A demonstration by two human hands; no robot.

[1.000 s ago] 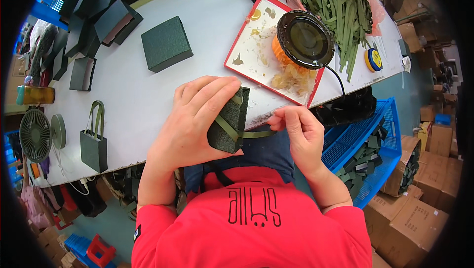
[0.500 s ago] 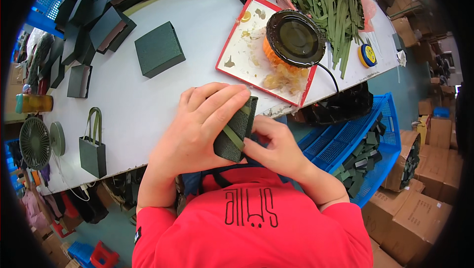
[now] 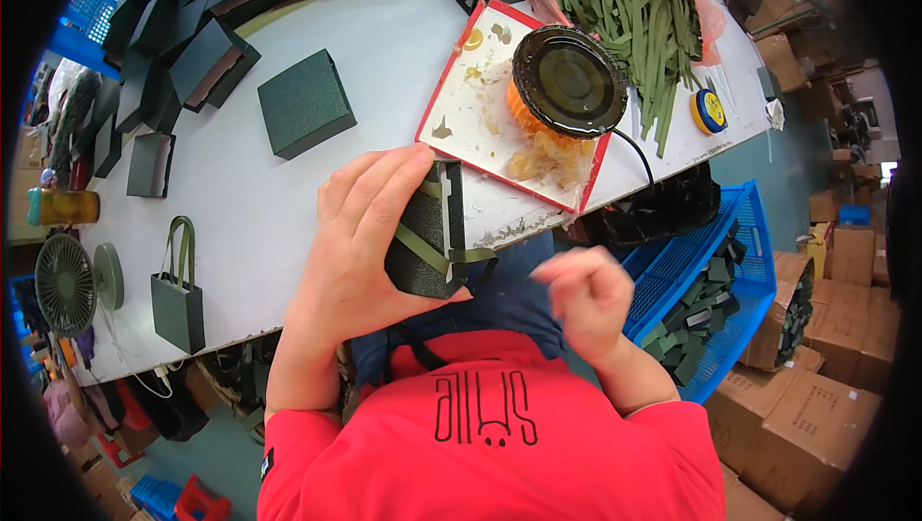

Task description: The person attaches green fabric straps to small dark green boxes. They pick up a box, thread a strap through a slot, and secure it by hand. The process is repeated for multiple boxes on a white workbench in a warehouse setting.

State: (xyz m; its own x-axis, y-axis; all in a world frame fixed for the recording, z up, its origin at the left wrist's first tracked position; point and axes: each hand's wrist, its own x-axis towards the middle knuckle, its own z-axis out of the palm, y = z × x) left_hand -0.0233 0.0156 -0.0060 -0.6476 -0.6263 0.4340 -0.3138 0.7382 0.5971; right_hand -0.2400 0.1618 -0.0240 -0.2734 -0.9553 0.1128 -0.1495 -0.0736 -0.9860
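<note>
My left hand (image 3: 353, 238) is wrapped round a small dark green box (image 3: 411, 266) at the table's front edge, its fingers over the top and its thumb along the bottom. A flat olive green ribbon (image 3: 420, 246) crosses the box, and a loose piece sticks out past its right side. A pale strip shows along the box's right edge. My right hand (image 3: 594, 302) is in the air to the right, apart from the box. Its fingers look curled but are smeared by motion, and I see nothing in them.
A glue pot (image 3: 569, 79) with dark liquid stands on a stained, red-edged board (image 3: 461, 122). Behind it, a pink bag holds many green ribbons (image 3: 624, 17). Green boxes (image 3: 305, 103) lie left; a small handled bag (image 3: 177, 315) and fan (image 3: 65, 284) stand nearby. A blue crate (image 3: 759, 252) sits right.
My right hand has let go of the box and moved away to the right. My left hand has shifted slightly left with the box, and the loose ribbon piece now shows at its right side.
</note>
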